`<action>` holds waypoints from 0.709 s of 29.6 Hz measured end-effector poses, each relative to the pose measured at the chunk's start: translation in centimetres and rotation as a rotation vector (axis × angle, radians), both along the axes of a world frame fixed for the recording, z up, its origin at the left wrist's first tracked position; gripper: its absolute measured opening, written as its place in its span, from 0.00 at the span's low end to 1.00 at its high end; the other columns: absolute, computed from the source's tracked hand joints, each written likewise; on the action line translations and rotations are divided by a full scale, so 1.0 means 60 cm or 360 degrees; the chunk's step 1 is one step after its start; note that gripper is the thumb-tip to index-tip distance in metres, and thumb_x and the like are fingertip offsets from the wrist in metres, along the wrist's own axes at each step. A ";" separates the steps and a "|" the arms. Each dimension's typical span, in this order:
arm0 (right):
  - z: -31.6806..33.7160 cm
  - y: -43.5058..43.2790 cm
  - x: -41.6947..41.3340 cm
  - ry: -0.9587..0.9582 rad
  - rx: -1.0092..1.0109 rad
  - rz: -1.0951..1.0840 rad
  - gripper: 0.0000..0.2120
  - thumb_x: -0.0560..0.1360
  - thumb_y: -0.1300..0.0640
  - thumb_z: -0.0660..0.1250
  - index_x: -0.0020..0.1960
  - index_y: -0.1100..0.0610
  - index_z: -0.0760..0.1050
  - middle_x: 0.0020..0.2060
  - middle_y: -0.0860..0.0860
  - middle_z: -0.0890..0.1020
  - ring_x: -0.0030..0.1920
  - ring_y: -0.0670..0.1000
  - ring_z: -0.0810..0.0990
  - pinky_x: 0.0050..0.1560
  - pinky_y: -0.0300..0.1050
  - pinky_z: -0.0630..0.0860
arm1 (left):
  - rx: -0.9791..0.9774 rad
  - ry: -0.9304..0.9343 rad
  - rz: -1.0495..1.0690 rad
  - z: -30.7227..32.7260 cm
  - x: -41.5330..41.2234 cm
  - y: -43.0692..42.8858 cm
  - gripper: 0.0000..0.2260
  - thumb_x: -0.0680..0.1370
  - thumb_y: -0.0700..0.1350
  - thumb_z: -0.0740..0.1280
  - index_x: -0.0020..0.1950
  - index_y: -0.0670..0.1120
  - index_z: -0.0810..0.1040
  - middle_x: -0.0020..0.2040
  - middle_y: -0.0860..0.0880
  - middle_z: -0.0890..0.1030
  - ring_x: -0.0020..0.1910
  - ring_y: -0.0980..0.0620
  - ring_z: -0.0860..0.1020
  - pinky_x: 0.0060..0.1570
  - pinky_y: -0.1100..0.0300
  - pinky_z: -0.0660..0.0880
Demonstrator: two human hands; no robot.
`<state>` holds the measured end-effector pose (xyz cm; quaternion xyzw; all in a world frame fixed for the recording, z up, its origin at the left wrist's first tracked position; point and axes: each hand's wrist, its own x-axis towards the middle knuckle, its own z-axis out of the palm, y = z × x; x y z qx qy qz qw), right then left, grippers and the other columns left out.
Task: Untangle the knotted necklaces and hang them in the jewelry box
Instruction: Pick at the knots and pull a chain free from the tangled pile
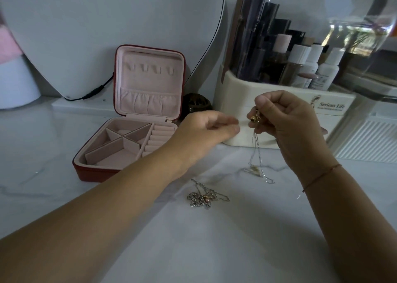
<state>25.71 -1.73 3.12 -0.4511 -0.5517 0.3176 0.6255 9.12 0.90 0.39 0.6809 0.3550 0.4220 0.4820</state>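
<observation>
- Necklaces (255,153) hung in a tangled bunch from the right hand (294,123), whose thumb and fingers pinched the gold bead (253,118) at the top. Held high, the chains dangled to the marble table (86,196), likely so the loops could loosen under their own weight.
- Just beside that pinch hovered the left hand (206,128), fingertips drawn together. Blur hid whether a fine strand lay between them, so its grip could not be told.
- 1 more knotted cluster (202,199) lay on the table between the forearms, touched by neither hand, probably kept for later.
- To the left the jewelry box (96,173) stood open, lid upright in front of the mirror (86,35), within easy reach.
- Its row of hooks (150,69) in the lid carried nothing, so hanging was not yet begun. By that, the work seemed early, in the untangling step.
</observation>
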 end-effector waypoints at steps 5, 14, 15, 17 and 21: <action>-0.005 0.000 -0.004 -0.0118 0.0032 0.0103 0.11 0.69 0.52 0.70 0.44 0.59 0.76 0.34 0.53 0.83 0.36 0.49 0.80 0.38 0.38 0.74 | -0.0296 -0.0139 -0.0231 0.000 0.010 -0.011 0.12 0.75 0.45 0.69 0.57 0.45 0.81 0.49 0.49 0.85 0.52 0.54 0.82 0.60 0.56 0.74; -0.013 0.003 -0.014 -0.0052 -0.0055 0.0192 0.13 0.65 0.53 0.72 0.43 0.61 0.75 0.35 0.56 0.81 0.33 0.47 0.77 0.34 0.38 0.73 | -0.0307 -0.0257 -0.0085 -0.003 0.015 -0.015 0.09 0.78 0.48 0.65 0.50 0.46 0.83 0.41 0.50 0.85 0.42 0.57 0.82 0.53 0.60 0.75; -0.013 0.004 -0.012 -0.0032 -0.0080 0.0196 0.12 0.65 0.54 0.72 0.43 0.61 0.75 0.35 0.56 0.81 0.33 0.48 0.78 0.33 0.38 0.73 | -0.0288 -0.0272 -0.0061 -0.004 0.015 -0.014 0.10 0.79 0.48 0.64 0.50 0.46 0.83 0.41 0.49 0.85 0.42 0.57 0.82 0.52 0.61 0.75; -0.013 0.006 -0.007 -0.0025 -0.0142 0.0199 0.11 0.66 0.56 0.71 0.43 0.62 0.76 0.34 0.56 0.82 0.34 0.49 0.79 0.33 0.38 0.74 | -0.0231 -0.0285 -0.0028 -0.005 0.015 -0.013 0.10 0.80 0.46 0.62 0.50 0.45 0.82 0.40 0.49 0.85 0.40 0.58 0.81 0.46 0.66 0.76; -0.018 0.012 0.000 -0.0085 -0.0285 0.0225 0.05 0.70 0.61 0.70 0.44 0.61 0.76 0.34 0.54 0.82 0.35 0.50 0.77 0.36 0.37 0.75 | -0.0071 -0.0282 0.0093 -0.009 0.015 -0.012 0.07 0.78 0.44 0.66 0.48 0.46 0.84 0.38 0.49 0.85 0.38 0.59 0.81 0.38 0.73 0.72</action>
